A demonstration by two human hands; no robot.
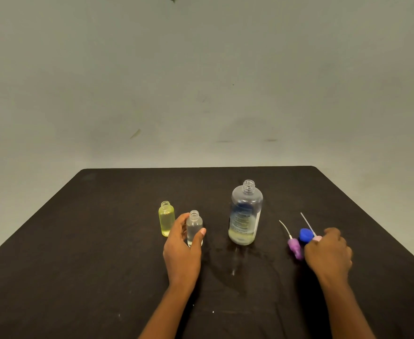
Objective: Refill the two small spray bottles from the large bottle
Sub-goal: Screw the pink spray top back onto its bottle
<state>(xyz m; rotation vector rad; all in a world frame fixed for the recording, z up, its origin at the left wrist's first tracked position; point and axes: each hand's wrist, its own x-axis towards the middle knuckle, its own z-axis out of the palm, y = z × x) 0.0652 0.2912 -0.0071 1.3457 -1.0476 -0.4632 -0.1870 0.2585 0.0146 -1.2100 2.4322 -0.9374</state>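
Note:
A large clear bottle (245,214) stands uncapped mid-table, a little pale liquid at its bottom. To its left stand two small open bottles: a yellow one (166,218) and a clear one (194,226), both filled. My left hand (182,250) wraps around the clear small bottle. My right hand (328,253) rests at the right, its fingers closed on a pink spray head (316,238) whose dip tube points up and away. A purple spray head (294,248) with tube lies beside it, and a blue cap (305,234) sits between them.
Everything stands on a black cloth-covered table (103,241). A small wet patch (234,263) shines in front of the large bottle. A plain pale wall rises behind the table's far edge.

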